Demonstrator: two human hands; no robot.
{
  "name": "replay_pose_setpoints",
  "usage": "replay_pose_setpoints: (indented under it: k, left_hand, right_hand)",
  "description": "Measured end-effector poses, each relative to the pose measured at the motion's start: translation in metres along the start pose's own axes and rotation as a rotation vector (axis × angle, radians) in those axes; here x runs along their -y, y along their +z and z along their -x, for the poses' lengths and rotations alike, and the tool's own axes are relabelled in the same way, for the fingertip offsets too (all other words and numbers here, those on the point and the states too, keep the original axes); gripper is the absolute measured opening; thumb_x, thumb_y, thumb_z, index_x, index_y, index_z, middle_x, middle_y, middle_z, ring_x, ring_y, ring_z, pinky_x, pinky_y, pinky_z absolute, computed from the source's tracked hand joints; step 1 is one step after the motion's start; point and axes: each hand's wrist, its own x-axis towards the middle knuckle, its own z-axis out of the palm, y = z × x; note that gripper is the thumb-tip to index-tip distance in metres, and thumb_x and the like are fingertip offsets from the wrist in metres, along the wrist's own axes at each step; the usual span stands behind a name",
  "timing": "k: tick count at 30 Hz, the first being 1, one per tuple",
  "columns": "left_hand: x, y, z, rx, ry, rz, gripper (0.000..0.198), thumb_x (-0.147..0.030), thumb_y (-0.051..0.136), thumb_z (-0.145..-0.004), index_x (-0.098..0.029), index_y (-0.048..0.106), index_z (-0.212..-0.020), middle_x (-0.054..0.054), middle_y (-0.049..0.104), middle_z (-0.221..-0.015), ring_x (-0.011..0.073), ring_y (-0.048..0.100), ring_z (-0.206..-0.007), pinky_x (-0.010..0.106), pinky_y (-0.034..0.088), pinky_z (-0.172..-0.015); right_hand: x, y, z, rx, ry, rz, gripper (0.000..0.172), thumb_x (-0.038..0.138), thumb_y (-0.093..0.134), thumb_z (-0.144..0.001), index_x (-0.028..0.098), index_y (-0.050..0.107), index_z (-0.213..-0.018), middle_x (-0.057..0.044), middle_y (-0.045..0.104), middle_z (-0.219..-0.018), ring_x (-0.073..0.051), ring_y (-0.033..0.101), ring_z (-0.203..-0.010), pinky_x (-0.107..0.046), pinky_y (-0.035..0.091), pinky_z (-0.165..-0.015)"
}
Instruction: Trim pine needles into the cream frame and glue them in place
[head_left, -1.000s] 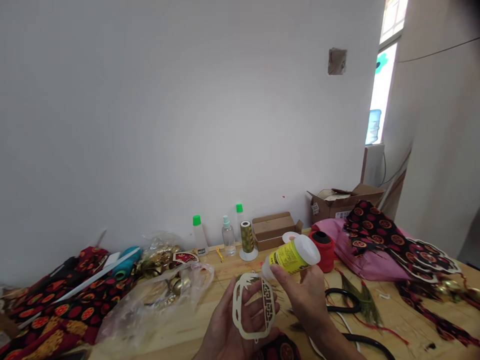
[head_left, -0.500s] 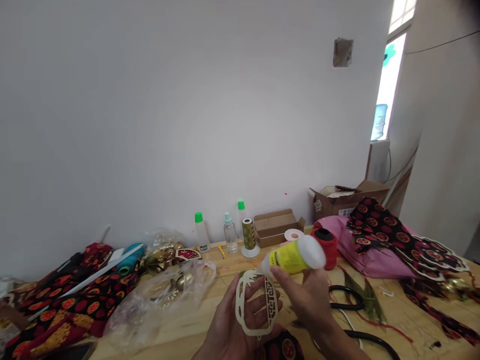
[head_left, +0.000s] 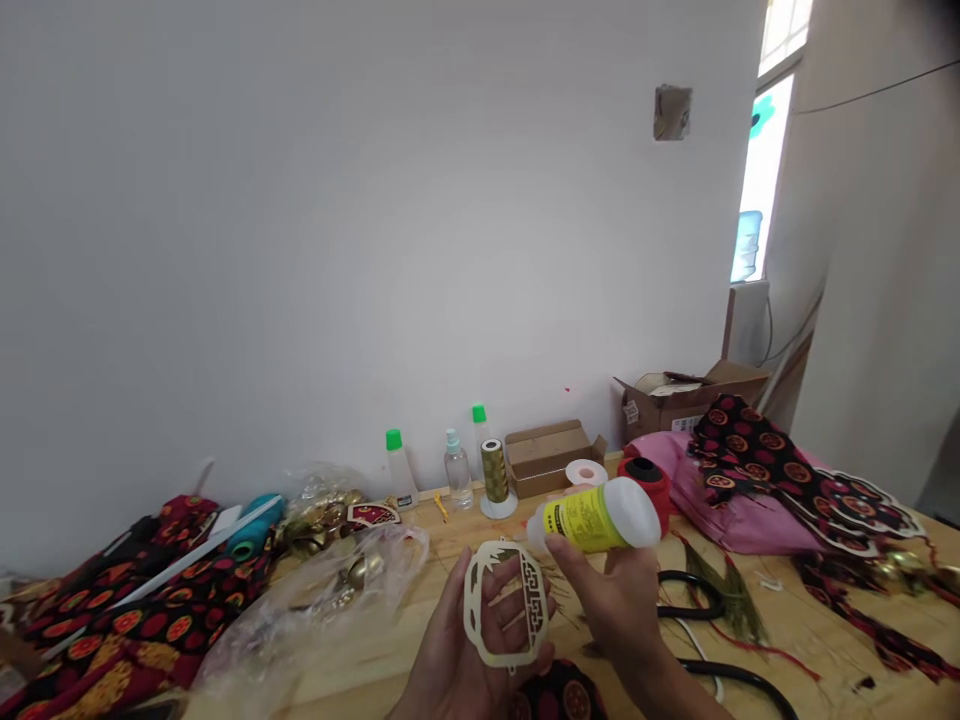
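A pale cut-out frame (head_left: pixel 474 612) with fretwork on its right side lies in my left hand (head_left: pixel 448 655), its fingers curled behind and showing through the openings. My right hand (head_left: pixel 619 605) is wrapped round a white bottle (head_left: pixel 634 512) with a yellow label. The bottle is tilted, its narrow end pointing left and down near the top right of the frame. Its tip is too unclear to tell whether it touches. Dark patterned cloth (head_left: pixel 566 697) lies below my hands.
Green-capped bottles (head_left: pixel 401 475), a spray bottle (head_left: pixel 458 475) and a gold thread spool (head_left: pixel 493 470) stand by the wall. Cardboard boxes (head_left: pixel 551 460) are behind. Patterned fabric (head_left: pixel 150 625) and a plastic bag (head_left: pixel 300 610) lie left; scissors' black handles (head_left: pixel 739 675) lie right.
The bottle in my right hand has shifted slightly right, away from the frame. The frame has turned a little in my left hand, and the whole view has shifted slightly.
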Motion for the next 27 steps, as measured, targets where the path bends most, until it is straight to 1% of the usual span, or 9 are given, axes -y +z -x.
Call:
replay_pose_setpoints:
  k: [3,6,11,14,18,23,27]
  left_hand:
    - [0.0,-0.002,0.0,-0.052,-0.002,-0.005,0.049,-0.05,0.039,-0.077,-0.01,0.057,-0.098,0.015,0.068,-0.082,0.0264,0.062,-0.084,0.036,0.043,-0.071]
    - [0.0,-0.002,0.0,-0.096,-0.021,-0.01,0.047,-0.049,0.043,-0.076,-0.01,0.058,-0.098,0.013,0.068,-0.08,0.0257,0.062,-0.082,0.035,0.043,-0.071]
    - [0.002,-0.002,0.0,-0.124,-0.052,-0.044,0.045,-0.049,0.044,-0.075,-0.011,0.06,-0.095,0.014,0.068,-0.082,0.0242,0.062,-0.078,0.037,0.043,-0.071]
    - [0.003,-0.004,0.001,-0.127,-0.061,-0.053,0.046,-0.049,0.044,-0.075,-0.011,0.06,-0.096,0.014,0.068,-0.083,0.0249,0.062,-0.08,0.037,0.043,-0.071]
    - [0.003,-0.005,0.001,-0.118,-0.064,-0.051,0.047,-0.049,0.043,-0.075,-0.011,0.06,-0.097,0.014,0.068,-0.082,0.0237,0.062,-0.077,0.037,0.043,-0.071]
    - [0.002,-0.003,0.0,-0.1,-0.067,-0.04,0.048,-0.05,0.042,-0.075,-0.011,0.059,-0.098,0.015,0.067,-0.085,0.0249,0.061,-0.081,0.039,0.043,-0.072]
    - [0.003,-0.002,0.0,-0.098,-0.09,-0.034,0.049,-0.051,0.042,-0.076,-0.011,0.057,-0.1,0.013,0.067,-0.081,0.0244,0.061,-0.079,0.039,0.043,-0.07]
  right_hand:
    - [0.005,-0.001,-0.006,0.012,0.068,0.064,0.021,0.033,0.062,-0.065,0.015,0.061,-0.077,-0.008,0.069,-0.071,-0.022,0.065,-0.064,-0.033,0.053,-0.062]
    - [0.006,-0.001,-0.011,-0.019,0.101,0.121,0.023,0.036,0.063,-0.064,0.014,0.06,-0.071,-0.009,0.068,-0.067,-0.024,0.064,-0.062,-0.033,0.052,-0.057]
    - [-0.004,-0.003,-0.015,-0.044,0.108,0.141,0.026,0.039,0.062,-0.064,0.014,0.057,-0.07,-0.012,0.067,-0.072,-0.025,0.062,-0.069,-0.035,0.051,-0.06]
    - [-0.007,-0.005,-0.015,-0.028,0.109,0.139,0.027,0.039,0.062,-0.065,0.013,0.057,-0.072,-0.013,0.067,-0.076,-0.025,0.062,-0.071,-0.036,0.05,-0.061]
    - [-0.003,-0.005,-0.013,-0.007,0.112,0.158,0.028,0.04,0.062,-0.064,0.013,0.058,-0.07,-0.012,0.066,-0.071,-0.025,0.062,-0.066,-0.036,0.05,-0.061]
    - [-0.001,-0.005,-0.013,-0.001,0.11,0.163,0.028,0.04,0.062,-0.064,0.013,0.059,-0.072,-0.012,0.067,-0.071,-0.024,0.062,-0.064,-0.036,0.05,-0.06]
    - [-0.002,-0.005,-0.013,-0.005,0.104,0.149,0.028,0.039,0.062,-0.064,0.013,0.059,-0.074,-0.011,0.067,-0.072,-0.024,0.062,-0.065,-0.035,0.05,-0.06]
